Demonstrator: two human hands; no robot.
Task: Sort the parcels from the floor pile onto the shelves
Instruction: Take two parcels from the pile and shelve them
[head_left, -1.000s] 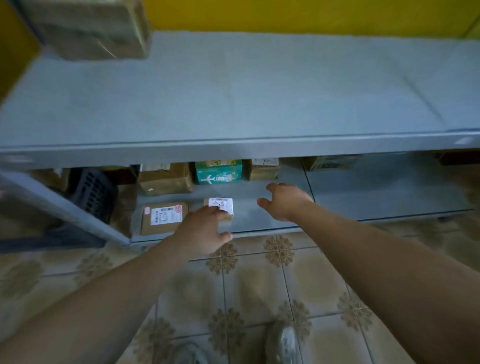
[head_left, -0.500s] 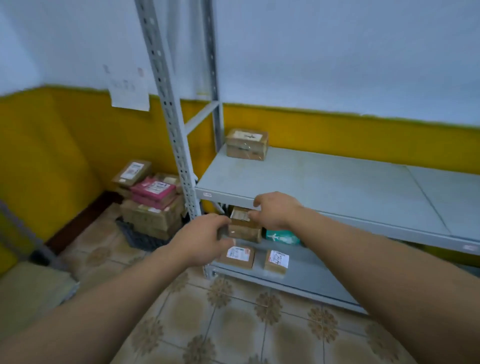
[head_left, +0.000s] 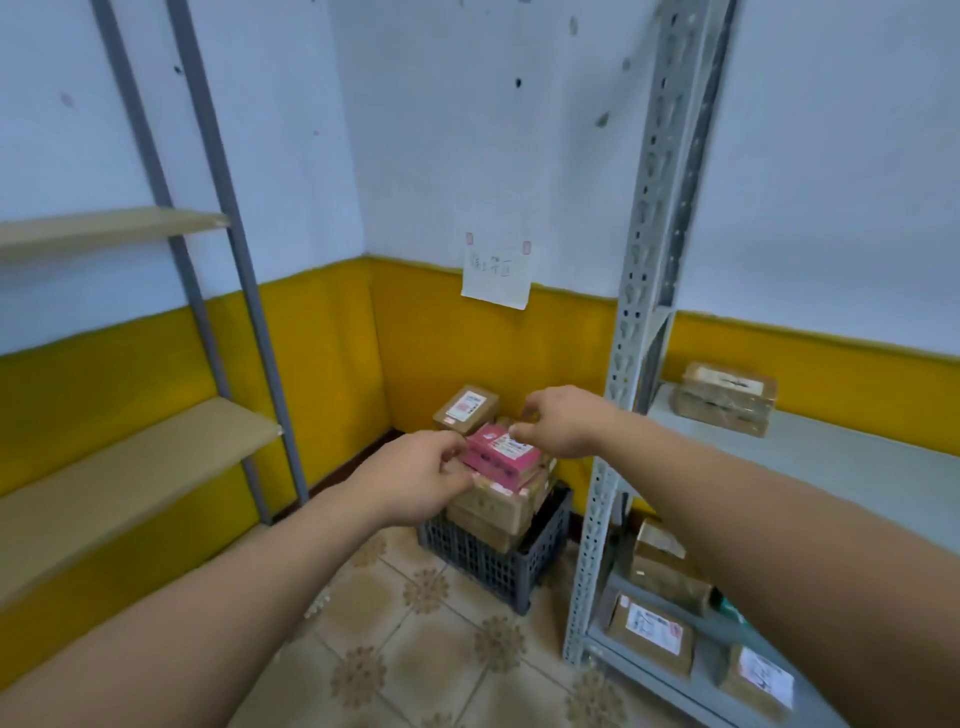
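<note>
pink parcel (head_left: 501, 457), earlier distant, now lies between left hand (head_left: 415, 480) and right hand (head_left: 558, 422).

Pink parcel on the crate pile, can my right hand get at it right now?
Probably yes: nothing lies on the pink parcel, and the right hand hovers close by its far edge, holding nothing.

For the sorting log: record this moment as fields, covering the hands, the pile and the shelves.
pile: brown parcels stacked in a dark crate, in the corner
top of pile: pink parcel
left hand: at the pink parcel's left edge, fingers curled, grip unclear
right hand: over the pink parcel, fingers loosely curled, holding nothing
grey shelf: right of the crate; taped parcel on it, lower parcels beneath
wood shelves: left
</note>
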